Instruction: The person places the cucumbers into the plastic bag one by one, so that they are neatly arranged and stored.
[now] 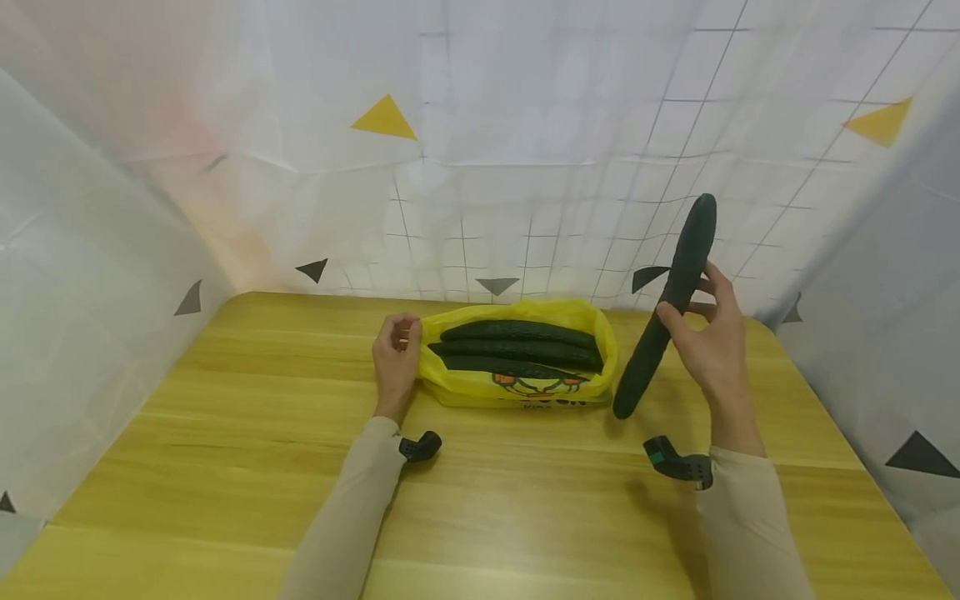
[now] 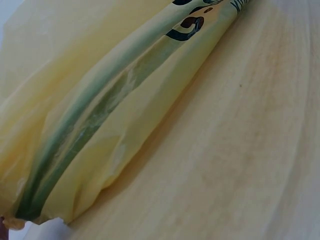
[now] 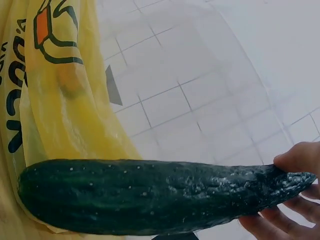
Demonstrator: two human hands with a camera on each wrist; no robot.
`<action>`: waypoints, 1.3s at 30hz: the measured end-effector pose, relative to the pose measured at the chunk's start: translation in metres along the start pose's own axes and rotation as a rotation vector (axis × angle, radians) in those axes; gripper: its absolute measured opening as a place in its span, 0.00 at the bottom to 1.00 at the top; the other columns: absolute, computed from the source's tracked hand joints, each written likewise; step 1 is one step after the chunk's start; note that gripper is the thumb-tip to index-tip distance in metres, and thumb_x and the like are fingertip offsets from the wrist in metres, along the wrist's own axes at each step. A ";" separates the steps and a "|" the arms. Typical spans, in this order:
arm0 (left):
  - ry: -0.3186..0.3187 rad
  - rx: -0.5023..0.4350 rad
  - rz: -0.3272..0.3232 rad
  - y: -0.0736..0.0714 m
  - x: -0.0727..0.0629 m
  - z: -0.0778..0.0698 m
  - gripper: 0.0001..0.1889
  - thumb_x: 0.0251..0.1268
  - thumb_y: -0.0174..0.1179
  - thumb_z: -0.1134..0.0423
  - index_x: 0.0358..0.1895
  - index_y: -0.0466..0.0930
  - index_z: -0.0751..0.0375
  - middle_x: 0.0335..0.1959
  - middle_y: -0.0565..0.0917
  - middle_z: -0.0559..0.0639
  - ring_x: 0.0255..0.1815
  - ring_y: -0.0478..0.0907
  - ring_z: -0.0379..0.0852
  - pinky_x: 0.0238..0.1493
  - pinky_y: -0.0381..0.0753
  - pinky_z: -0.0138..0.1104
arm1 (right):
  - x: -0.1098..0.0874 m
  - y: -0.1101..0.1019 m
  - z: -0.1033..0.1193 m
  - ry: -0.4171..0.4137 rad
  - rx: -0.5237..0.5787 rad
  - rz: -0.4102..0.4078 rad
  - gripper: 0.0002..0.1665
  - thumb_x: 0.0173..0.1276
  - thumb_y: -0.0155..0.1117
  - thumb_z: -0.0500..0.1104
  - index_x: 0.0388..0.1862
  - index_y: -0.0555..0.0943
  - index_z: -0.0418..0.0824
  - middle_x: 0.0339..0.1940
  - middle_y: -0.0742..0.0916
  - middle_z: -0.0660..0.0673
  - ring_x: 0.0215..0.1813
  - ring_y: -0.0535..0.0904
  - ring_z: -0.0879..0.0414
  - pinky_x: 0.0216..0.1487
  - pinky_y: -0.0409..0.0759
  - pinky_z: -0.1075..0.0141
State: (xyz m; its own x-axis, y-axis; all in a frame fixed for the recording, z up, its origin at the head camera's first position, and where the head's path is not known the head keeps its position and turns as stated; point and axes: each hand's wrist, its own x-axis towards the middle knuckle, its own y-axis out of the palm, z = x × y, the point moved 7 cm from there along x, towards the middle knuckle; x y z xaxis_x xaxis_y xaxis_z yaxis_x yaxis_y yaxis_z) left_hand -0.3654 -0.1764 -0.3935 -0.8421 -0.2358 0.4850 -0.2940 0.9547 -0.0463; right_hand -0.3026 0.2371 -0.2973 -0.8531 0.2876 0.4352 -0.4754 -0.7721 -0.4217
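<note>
A long dark green cucumber (image 1: 678, 279) is held up, tilted, by my right hand (image 1: 708, 337), thumb on one side and fingers on the other. In the right wrist view the cucumber (image 3: 140, 195) spans the frame, its bumpy skin showing. To its left lies a yellow plastic bag (image 1: 465, 392) with its mouth open and several cucumbers (image 1: 517, 350) side by side inside. My left hand (image 1: 397, 350) pinches the bag's left edge with curled fingers. Close up in the left wrist view is the printed side of the bag (image 2: 135, 120).
A wooden table (image 1: 517, 517) carries everything. White sheeting (image 1: 510, 200) with grid lines and triangles stands behind and at both sides. Each wrist wears a black camera mount, such as the one (image 1: 678, 462) by the right sleeve.
</note>
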 end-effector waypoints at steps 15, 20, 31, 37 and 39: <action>-0.023 -0.004 0.004 0.000 0.000 0.003 0.11 0.68 0.56 0.62 0.46 0.77 0.66 0.36 0.80 0.59 0.30 0.74 0.39 0.32 0.74 0.27 | -0.009 -0.005 0.028 -0.022 0.124 -0.092 0.42 0.62 0.63 0.38 0.72 0.59 0.58 0.62 0.72 0.48 0.48 0.74 0.61 0.44 0.71 0.73; -0.036 -0.006 0.015 0.001 0.000 0.003 0.11 0.68 0.56 0.61 0.46 0.77 0.66 0.36 0.80 0.59 0.30 0.74 0.40 0.33 0.73 0.26 | -0.012 -0.012 0.043 -0.127 0.183 -0.176 0.40 0.61 0.62 0.34 0.70 0.62 0.51 0.62 0.73 0.49 0.47 0.75 0.61 0.47 0.73 0.74; 0.001 0.006 -0.003 -0.001 -0.001 0.000 0.10 0.68 0.56 0.63 0.45 0.78 0.67 0.35 0.80 0.60 0.29 0.74 0.38 0.32 0.74 0.26 | -0.011 -0.020 0.041 -0.187 0.441 -0.265 0.39 0.58 0.62 0.27 0.68 0.66 0.47 0.57 0.75 0.46 0.48 0.75 0.54 0.40 0.79 0.75; 0.001 0.008 -0.002 -0.001 -0.002 -0.001 0.10 0.68 0.56 0.63 0.45 0.78 0.66 0.36 0.80 0.60 0.30 0.75 0.42 0.32 0.74 0.26 | -0.011 -0.025 0.043 -0.270 0.626 -0.312 0.39 0.53 0.64 0.25 0.66 0.67 0.39 0.56 0.74 0.42 0.47 0.75 0.52 0.45 0.78 0.72; 0.001 0.006 0.000 -0.001 -0.001 -0.001 0.10 0.68 0.56 0.63 0.45 0.78 0.66 0.36 0.80 0.60 0.30 0.75 0.41 0.32 0.74 0.26 | -0.011 -0.025 0.044 -0.305 0.687 -0.319 0.40 0.52 0.65 0.25 0.65 0.66 0.37 0.56 0.74 0.41 0.47 0.75 0.52 0.46 0.78 0.72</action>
State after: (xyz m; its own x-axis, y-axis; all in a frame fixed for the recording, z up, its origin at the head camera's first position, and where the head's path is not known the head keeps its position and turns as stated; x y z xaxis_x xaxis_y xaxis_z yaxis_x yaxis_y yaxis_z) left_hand -0.3638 -0.1766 -0.3933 -0.8416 -0.2359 0.4859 -0.2970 0.9535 -0.0513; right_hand -0.2722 0.2283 -0.2560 -0.5558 0.4618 0.6912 -0.3636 -0.8828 0.2975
